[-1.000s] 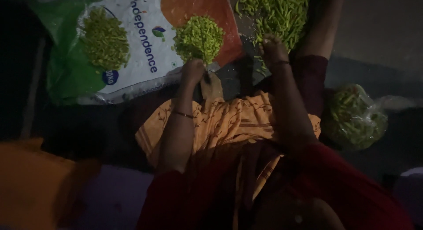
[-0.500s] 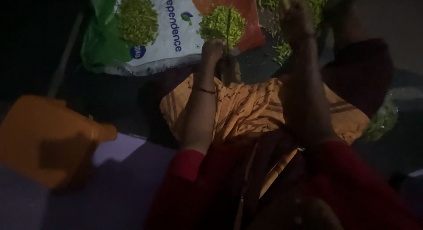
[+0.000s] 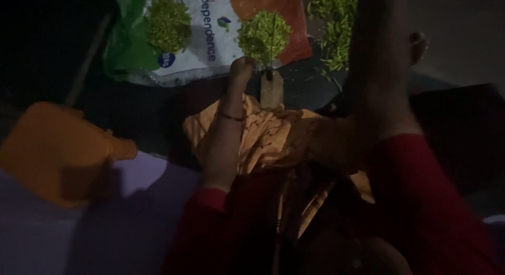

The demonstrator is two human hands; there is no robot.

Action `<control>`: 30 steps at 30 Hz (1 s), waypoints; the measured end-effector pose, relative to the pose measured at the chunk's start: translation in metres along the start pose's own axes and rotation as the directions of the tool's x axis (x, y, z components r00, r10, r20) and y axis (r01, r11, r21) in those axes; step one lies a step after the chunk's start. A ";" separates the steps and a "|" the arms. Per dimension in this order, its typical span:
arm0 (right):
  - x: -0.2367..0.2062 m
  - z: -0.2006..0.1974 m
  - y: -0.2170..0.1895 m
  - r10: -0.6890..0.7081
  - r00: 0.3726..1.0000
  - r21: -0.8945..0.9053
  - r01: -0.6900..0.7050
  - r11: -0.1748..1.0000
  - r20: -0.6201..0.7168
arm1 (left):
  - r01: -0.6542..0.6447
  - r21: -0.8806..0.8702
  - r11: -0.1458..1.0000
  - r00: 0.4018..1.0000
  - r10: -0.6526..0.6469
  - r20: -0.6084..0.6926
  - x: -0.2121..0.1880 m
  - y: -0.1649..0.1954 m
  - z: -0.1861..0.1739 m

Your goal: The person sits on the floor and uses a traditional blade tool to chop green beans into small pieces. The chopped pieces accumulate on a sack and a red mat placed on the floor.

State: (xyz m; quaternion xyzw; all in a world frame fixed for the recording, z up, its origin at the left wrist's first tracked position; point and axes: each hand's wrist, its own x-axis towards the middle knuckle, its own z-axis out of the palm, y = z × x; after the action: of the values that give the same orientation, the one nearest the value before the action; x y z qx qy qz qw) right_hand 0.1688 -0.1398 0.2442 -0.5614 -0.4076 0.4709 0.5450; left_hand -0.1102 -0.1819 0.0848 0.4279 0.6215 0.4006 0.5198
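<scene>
Head view: the left hand (image 3: 242, 70) is curled shut beside an upright blade (image 3: 272, 41), just under a pile of chopped greens (image 3: 263, 35) on a printed sack (image 3: 221, 33). The right hand is out of sight; its state cannot be told.

Just beyond the left hand's fingers (image 3: 243, 67) the chopped-greens heap (image 3: 263, 35) blocks; bare printed sack (image 3: 210, 48) lies leftward.
</scene>
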 end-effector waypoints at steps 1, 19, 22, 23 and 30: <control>0.011 -0.008 0.004 -0.008 1.000 -0.038 0.008 0.999 -0.004 | -0.026 0.026 0.999 1.000 0.026 0.003 -0.001 0.003 0.006; 0.009 -0.080 0.032 -0.185 0.973 -0.674 0.042 0.737 -0.141 | -0.363 0.245 0.899 0.930 0.332 0.159 -0.043 0.042 0.074; 0.001 -0.076 0.045 -0.162 0.982 -0.670 0.057 0.741 -0.096 | -0.387 0.215 0.897 0.913 0.340 0.224 -0.042 0.041 0.069; 0.000 -0.071 0.052 -0.155 0.986 -0.662 0.071 0.746 -0.068 | -0.336 0.227 0.914 0.936 0.296 0.192 -0.042 0.037 0.067; 0.014 -0.024 0.081 -0.170 0.982 -0.652 0.183 0.736 0.083 | -0.340 0.326 0.882 0.933 0.359 0.001 -0.030 0.035 0.037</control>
State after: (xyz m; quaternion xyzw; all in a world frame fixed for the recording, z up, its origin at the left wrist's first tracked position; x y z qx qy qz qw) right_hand 0.1910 -0.1375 0.1619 -0.6713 -0.6029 0.2491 0.3517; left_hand -0.0669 -0.1970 0.1220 0.5993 0.6061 0.3939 0.3439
